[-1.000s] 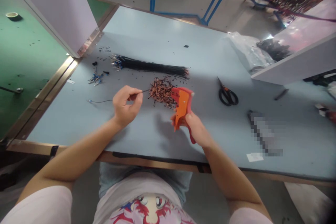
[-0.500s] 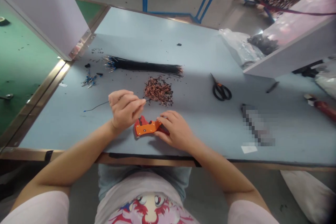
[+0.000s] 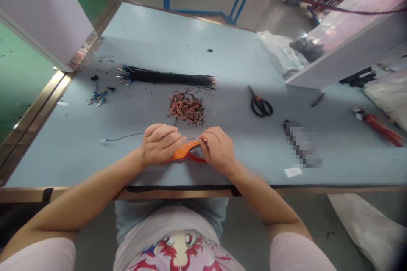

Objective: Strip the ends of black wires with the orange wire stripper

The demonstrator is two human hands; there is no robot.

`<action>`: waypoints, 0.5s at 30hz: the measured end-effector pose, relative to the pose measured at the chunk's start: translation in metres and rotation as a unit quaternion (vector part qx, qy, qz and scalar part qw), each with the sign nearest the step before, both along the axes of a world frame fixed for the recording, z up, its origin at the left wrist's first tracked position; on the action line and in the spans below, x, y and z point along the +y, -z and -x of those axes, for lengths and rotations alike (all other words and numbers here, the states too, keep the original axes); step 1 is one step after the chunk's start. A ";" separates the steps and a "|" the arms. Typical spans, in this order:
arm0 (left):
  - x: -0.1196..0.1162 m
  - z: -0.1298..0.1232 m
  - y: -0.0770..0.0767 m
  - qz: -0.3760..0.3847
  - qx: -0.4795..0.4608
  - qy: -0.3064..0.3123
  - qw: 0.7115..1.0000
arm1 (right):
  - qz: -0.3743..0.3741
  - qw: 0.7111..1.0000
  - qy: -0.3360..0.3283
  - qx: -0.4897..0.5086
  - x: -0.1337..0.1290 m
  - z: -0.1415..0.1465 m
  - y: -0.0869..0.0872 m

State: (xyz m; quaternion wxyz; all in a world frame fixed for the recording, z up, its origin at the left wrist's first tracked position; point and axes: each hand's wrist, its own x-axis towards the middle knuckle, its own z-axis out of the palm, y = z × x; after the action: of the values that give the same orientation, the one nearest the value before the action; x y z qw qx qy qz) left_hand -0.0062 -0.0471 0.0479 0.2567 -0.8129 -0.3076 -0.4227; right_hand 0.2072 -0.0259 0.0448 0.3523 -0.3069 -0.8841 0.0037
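My left hand [image 3: 160,144] is closed around a thin black wire [image 3: 125,136], whose blue-and-metal tipped end sticks out to the left over the table. The wire's other end comes out on the right, reaching the fingertips of my right hand [image 3: 218,148]. That hand is closed on the handles of an orange and red wire stripper [image 3: 183,151]. My left hand covers the stripper's head, so its jaws are hidden. Just beyond the hands lies a heap of short copper-and-black wire scraps [image 3: 187,109]. Behind it rests a long bundle of black wires [image 3: 168,78].
Black-handled scissors [image 3: 261,105] lie to the right, with a blurred-out object [image 3: 300,144] and a white paper slip [image 3: 293,172] nearer me. Loose blue-ended terminals [image 3: 98,96] are at left. Upright panels [image 3: 47,12] flank the table; a red-handled tool [image 3: 381,129] is far right.
My hands have come together, and the stripper has turned, its head now under my left hand. The wire's right end has moved to my right fingertips. The whole view has shifted slightly.
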 end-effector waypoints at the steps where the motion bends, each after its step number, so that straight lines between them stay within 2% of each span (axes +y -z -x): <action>1: 0.001 0.000 0.000 -0.001 0.000 -0.002 1.000 | -0.005 1.000 0.006 -0.009 0.001 0.000 0.001; 7: 0.006 -0.001 0.001 0.032 -0.002 -0.017 0.999 | -0.027 0.998 0.040 -0.027 0.006 -0.003 0.005; 15: 0.012 0.006 -0.003 0.057 0.005 -0.037 0.998 | -0.025 0.997 0.072 -0.035 0.010 -0.002 -0.002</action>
State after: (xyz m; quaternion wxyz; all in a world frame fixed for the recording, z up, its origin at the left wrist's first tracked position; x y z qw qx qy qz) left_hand -0.0122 -0.0353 0.0506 0.2264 -0.8164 -0.3599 -0.3908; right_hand 0.2096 -0.0162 0.0464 0.3285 -0.3607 -0.8712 -0.0544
